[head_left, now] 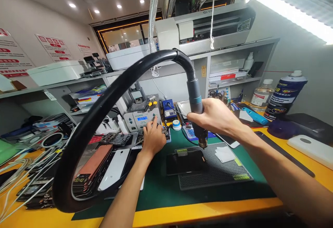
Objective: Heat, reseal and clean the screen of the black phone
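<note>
My right hand (214, 115) is wrapped around the handle of a hot air gun (195, 91), whose metal nozzle points down over the work mat. From its top end a thick black hose (63, 172) loops far out to the left. My left hand (154, 136) holds nothing; its index finger reaches out to a button on the front of the hot air station (143, 117), which has a lit blue display. Below the nozzle, a dark smartphone (186, 164) lies partly on a grey perforated mat (215, 183). Folded white wipes (225, 154) rest beside it.
Stacked phone parts (91, 169) and a white tablet-like panel (114, 169) lie at left, near loose white cables (15, 172). A spray can (284, 94) and a clear bottle (261, 94) stand at right. A shelf (234, 47) spans the back; a lamp (288, 13) hangs above.
</note>
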Tool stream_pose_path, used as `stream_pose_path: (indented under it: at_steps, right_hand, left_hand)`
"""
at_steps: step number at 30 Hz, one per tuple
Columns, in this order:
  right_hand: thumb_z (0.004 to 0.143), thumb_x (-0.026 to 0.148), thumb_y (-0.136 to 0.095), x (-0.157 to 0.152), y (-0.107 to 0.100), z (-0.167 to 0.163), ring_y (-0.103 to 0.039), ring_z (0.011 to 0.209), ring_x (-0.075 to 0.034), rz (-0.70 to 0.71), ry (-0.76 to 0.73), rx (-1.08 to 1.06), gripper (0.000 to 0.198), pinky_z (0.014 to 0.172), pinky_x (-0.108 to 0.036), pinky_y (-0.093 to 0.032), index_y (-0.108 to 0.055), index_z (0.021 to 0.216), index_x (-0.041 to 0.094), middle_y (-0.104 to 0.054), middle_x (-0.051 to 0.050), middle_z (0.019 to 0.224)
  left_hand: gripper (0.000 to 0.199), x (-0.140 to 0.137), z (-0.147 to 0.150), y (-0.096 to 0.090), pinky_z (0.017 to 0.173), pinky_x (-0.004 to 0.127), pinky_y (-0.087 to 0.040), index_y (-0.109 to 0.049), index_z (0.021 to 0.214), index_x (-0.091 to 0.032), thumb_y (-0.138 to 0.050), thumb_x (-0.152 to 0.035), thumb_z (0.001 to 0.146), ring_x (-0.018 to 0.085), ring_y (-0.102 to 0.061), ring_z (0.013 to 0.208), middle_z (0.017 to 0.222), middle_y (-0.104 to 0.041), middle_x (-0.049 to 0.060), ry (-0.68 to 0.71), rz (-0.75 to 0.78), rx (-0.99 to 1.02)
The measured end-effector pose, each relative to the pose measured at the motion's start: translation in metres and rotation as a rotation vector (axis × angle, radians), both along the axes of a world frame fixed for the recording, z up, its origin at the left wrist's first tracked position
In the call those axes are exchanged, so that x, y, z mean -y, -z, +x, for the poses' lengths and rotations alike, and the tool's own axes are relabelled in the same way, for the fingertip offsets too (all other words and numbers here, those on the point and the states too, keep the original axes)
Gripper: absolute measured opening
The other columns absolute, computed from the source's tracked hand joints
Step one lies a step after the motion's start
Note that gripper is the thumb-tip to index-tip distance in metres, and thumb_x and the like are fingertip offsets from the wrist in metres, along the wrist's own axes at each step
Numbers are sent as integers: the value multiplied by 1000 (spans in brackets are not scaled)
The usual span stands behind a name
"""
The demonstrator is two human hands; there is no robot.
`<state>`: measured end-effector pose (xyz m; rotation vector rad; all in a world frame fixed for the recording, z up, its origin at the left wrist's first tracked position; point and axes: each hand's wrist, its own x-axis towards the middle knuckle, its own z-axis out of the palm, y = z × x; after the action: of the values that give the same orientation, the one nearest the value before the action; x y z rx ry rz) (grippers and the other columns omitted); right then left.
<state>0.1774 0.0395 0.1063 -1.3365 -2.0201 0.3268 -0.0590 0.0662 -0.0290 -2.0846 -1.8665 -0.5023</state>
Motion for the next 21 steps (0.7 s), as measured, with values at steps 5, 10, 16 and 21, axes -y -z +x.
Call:
stream_pose_path:
  at_steps: [5,10,16,21]
  right_hand:
    - [74,37,-61,6,5,3,-36,47,-10,12,-37,-24,30,40,-23,-29,-45,55,21,-47,5,49]
    - [75,36,-61,6,20,3,-37,48,-9,59,-80,-25,31,43,-23,-29,-44,55,20,-45,6,50]
    - [75,35,-63,2,34,2,-34,50,-9,83,-77,14,31,46,-24,-27,-43,57,20,-42,7,50]
    - [76,34,-62,2,38,3,-34,52,-10,82,-92,21,31,48,-25,-26,-41,57,20,-42,6,51]
  left_hand:
    - [26,23,2,-16,94,46,-54,-65,113,-18,-61,-37,96,23,-64,107,119,-66,8,236,-227,149]
    - [33,55,4,-31,93,37,-54,-64,116,-26,-65,-45,89,22,-65,107,118,-66,4,422,-460,247]
    - [52,69,8,-33,95,40,-52,-64,118,-30,-77,-48,70,30,-60,115,117,-65,4,505,-604,233]
    - [59,69,6,-31,95,40,-52,-61,124,-29,-75,-40,68,31,-60,116,119,-65,6,498,-627,222]
